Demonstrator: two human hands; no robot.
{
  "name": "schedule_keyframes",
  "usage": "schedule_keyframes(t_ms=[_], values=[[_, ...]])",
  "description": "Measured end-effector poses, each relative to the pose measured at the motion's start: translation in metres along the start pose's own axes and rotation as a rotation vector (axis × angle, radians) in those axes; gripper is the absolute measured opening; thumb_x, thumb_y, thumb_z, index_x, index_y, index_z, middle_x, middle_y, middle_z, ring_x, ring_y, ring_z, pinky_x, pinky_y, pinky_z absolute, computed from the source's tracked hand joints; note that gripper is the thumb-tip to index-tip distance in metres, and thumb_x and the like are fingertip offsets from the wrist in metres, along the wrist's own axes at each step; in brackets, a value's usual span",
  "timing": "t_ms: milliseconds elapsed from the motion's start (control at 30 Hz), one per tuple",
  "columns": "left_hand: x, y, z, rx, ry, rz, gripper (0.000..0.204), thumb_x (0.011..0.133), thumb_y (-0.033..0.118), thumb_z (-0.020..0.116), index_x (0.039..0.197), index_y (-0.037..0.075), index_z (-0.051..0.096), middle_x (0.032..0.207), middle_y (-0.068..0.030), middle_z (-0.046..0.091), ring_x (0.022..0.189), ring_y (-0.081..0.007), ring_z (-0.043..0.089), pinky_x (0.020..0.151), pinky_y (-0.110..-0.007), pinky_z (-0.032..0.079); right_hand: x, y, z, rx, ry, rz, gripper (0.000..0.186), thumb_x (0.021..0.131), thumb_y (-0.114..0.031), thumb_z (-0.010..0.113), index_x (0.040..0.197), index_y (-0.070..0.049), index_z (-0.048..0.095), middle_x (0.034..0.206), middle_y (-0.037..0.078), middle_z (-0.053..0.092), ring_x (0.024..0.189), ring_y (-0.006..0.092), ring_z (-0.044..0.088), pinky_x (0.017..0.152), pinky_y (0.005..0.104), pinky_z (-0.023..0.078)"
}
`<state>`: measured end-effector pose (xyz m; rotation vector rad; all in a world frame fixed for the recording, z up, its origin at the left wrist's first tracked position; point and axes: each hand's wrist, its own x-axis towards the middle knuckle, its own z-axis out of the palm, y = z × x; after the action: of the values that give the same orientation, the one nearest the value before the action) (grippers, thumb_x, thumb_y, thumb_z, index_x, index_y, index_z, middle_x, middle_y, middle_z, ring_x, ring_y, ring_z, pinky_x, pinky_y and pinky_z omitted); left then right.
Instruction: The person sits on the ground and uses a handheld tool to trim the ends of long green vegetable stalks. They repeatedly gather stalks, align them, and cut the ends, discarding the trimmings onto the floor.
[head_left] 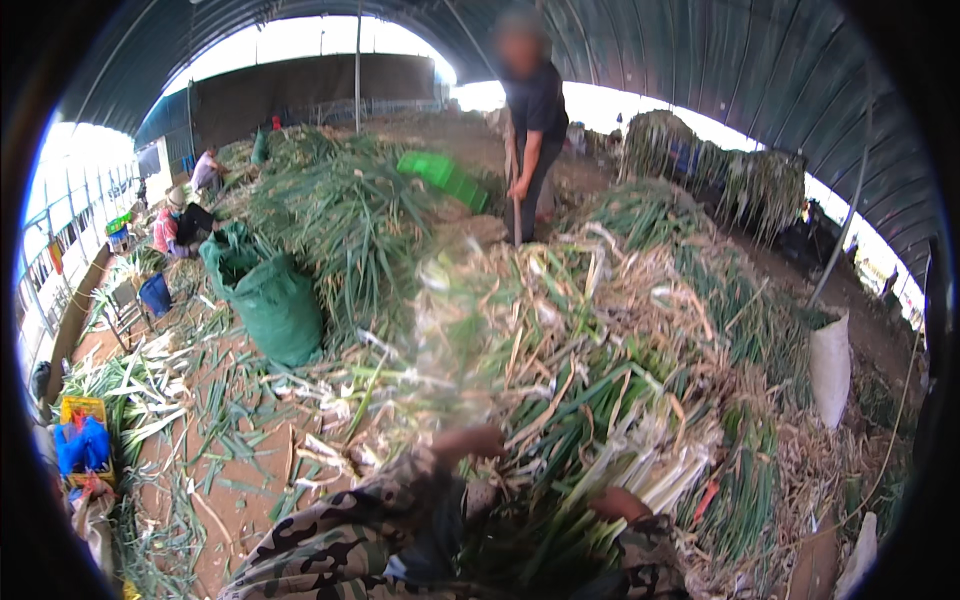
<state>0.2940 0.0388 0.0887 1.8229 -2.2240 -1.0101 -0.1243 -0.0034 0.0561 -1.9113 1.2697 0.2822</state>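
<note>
My left hand [470, 442] hovers over the pile, slightly blurred, its fingers stretched out to the right and nothing visible in them. A blurred patch of pale leaf scraps [450, 335] shows just beyond it. Low on the right, my right hand [618, 503] is closed on a bunch of green onions [665, 478]; their white stalks run up and right from it, while its fingers are partly hidden. Dark green leaves [530, 535] lie below, between my camouflage sleeves. More green onions and dry peelings [600, 370] are heaped in front of both hands.
Beyond the heap, a person [535, 120] grips a long wooden handle [516, 190]. A full green sack [270, 300], blue bucket [155, 294] and yellow crate [85, 410] stand left. A green crate [440, 178] lies tilted behind; a white sack [830, 370] is right. Others sit far left.
</note>
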Motion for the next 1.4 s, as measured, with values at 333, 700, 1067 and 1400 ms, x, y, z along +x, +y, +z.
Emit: schedule_keyframes(t_ms=[333, 700, 1067, 1400], values=[[-0.007, 0.014, -0.006, 0.026, -0.049, -0.047, 0.044, 0.092, 0.036, 0.057, 0.093, -0.003, 0.076, 0.086, -0.0173, 0.076, 0.074, -0.0330, 0.073, 0.074, -0.046, 0.061, -0.011, -0.008, -0.003, 0.006, 0.017, -0.004, 0.039, 0.096, -0.040, 0.068, 0.099, -0.001, 0.075, 0.083, 0.009, 0.077, 0.069, 0.0225, 0.074, 0.062, 0.0354, 0.059], [-0.018, 0.020, -0.003, -0.187, -0.031, -0.147, 0.041, 0.092, 0.033, 0.060, 0.092, -0.006, 0.074, 0.083, -0.0171, 0.075, 0.067, -0.0289, 0.074, 0.056, -0.041, 0.062, -0.022, -0.010, 0.002, 0.162, 0.044, 0.039, 0.040, 0.091, -0.039, 0.072, 0.099, -0.001, 0.075, 0.080, 0.011, 0.074, 0.070, 0.0235, 0.072, 0.064, 0.0379, 0.059], [0.005, 0.014, 0.005, -0.172, -0.173, -0.155, 0.048, 0.092, 0.039, 0.065, 0.107, -0.005, 0.073, 0.097, -0.0173, 0.075, 0.072, -0.0274, 0.076, 0.059, -0.042, 0.065, 0.004, 0.005, 0.002, 0.123, -0.119, 0.024, 0.042, 0.095, -0.045, 0.068, 0.099, -0.004, 0.076, 0.086, 0.007, 0.075, 0.073, 0.0206, 0.072, 0.064, 0.0355, 0.059], [-0.008, 0.014, 0.005, -0.213, -0.105, -0.222, 0.047, 0.087, 0.043, 0.072, 0.103, -0.001, 0.073, 0.088, -0.0151, 0.074, 0.067, -0.0262, 0.073, 0.058, -0.043, 0.063, -0.023, -0.020, -0.003, 0.119, 0.007, -0.076, 0.044, 0.094, -0.045, 0.068, 0.109, -0.005, 0.075, 0.088, 0.007, 0.074, 0.074, 0.0191, 0.072, 0.066, 0.0344, 0.061]])
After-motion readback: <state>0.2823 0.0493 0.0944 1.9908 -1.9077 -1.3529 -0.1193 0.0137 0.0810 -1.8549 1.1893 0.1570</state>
